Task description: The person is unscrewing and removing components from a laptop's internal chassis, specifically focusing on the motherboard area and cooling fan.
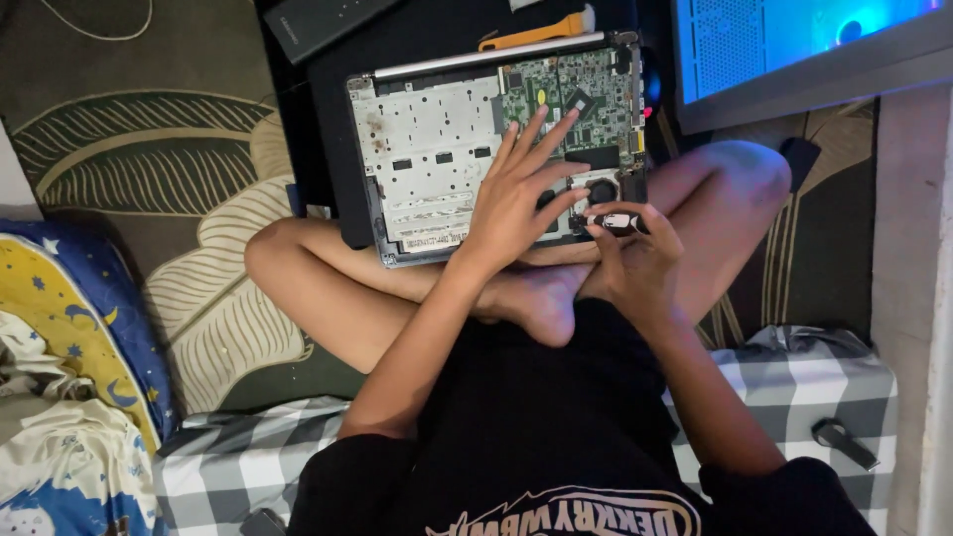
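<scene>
R hand pinches a small black-and-white part w/ curled fingertips, just beside the fan, prob. to seat it. L hand, fingers spread wide, presses flat to steady the opened laptop (on crossed legs), long axis left-right, hinge edge away. Orange pry tool lies beyond.

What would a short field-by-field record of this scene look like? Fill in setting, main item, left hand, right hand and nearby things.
Setting: person sitting cross-legged on a leaf-patterned rug
Main item: opened laptop, circuit board exposed, resting on the legs
Left hand: left hand spread flat on the laptop, holding nothing
Right hand: right hand at the laptop's near corner, fingertips on a small black-and-white part
Nearby: orange pry tool beyond the laptop; checked cushion
</scene>
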